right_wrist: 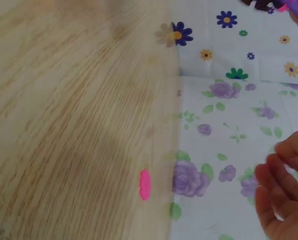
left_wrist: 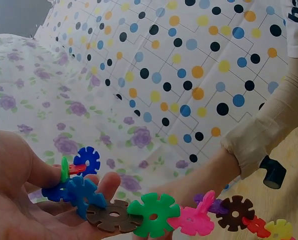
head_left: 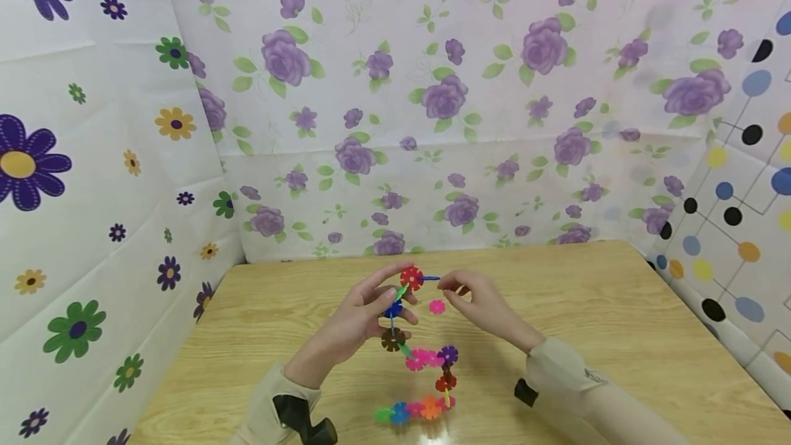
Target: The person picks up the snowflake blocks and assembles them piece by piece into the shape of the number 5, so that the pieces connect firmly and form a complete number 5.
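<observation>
A chain of interlocked plastic flower-shaped discs hangs in my left hand (head_left: 355, 318), its lower part trailing along the table. Thumb and fingers grip it around a green disc (head_left: 401, 292) and a dark blue disc (head_left: 393, 308). The upper end holds a red disc (head_left: 411, 279) with a blue disc (head_left: 430, 278) sticking out edge-on; the left wrist view shows this blue disc (left_wrist: 87, 160) untouched. My right hand (head_left: 482, 301) hovers just right of it, fingers loosely bent, nothing visible between them in the right wrist view. Below lies a loose pink disc (head_left: 437, 306).
The wooden table (head_left: 587, 335) reaches back to a flowered cloth wall (head_left: 408, 122). Patterned cloths also stand at left and right. The chain's tail, with an orange disc (head_left: 430, 408) and a green disc (head_left: 384, 415), lies near the front edge. Black wrist mounts (head_left: 526, 392) protrude from the sleeves.
</observation>
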Tool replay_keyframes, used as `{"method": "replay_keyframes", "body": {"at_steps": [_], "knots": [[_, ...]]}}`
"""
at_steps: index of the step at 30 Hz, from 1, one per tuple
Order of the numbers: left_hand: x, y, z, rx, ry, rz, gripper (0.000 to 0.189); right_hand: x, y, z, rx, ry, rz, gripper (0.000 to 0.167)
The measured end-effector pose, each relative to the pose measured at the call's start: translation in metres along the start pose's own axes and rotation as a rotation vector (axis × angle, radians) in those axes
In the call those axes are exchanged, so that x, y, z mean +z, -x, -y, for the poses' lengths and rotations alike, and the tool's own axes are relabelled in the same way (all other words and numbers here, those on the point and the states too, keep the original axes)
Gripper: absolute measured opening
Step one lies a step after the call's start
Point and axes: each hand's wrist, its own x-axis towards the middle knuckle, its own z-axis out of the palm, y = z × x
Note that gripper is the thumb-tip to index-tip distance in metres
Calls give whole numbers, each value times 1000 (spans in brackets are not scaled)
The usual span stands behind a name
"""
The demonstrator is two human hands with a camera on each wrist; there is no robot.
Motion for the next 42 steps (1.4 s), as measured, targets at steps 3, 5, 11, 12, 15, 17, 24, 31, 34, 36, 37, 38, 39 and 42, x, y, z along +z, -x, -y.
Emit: {"method": "replay_keyframes", "body": {"at_steps": [3, 5, 11, 12, 15, 17, 24, 31, 34, 36, 37, 38, 39, 42], "knots": [[0, 0, 0, 11, 2, 4, 46, 5, -4, -11, 43, 73, 108, 12], [1, 0, 0, 19, 8, 5, 46, 10, -5, -21, 70, 118, 210, 13], [3, 0, 1, 26, 33, 13, 46, 26, -2, -45, 120, 190, 436, 29], [3, 0, 1, 23, 35, 11, 46, 28, -1, -47, 124, 214, 448, 32], [3, 0, 1, 23, 32, 1, 47, 30, 1, -48, 137, 306, 478, 40], [2, 0, 1, 28, 27, -5, 46, 30, 2, -47, 156, 360, 497, 42], [1, -2, -2, 33, 5, -11, 46, 27, 4, -51, 141, 355, 419, 21], [1, -3, -1, 58, -11, -30, 45, 30, 3, -59, 175, 325, 336, 13], [-1, -4, 1, 73, -20, -43, 45, 35, 1, -62, 214, 322, 336, 18], [-2, -5, 1, 73, -29, -53, 44, 37, 0, -63, 230, 313, 337, 18], [-2, -5, 1, 72, -32, -56, 44, 37, 0, -63, 234, 310, 337, 17], [-3, -5, 1, 69, -36, -58, 44, 38, 0, -63, 239, 299, 334, 17], [-3, -5, 1, 65, -38, -60, 44, 38, 0, -63, 242, 288, 332, 17], [-4, -5, 0, 65, -44, -67, 46, 36, 0, -63, 261, 238, 317, 18]]}}
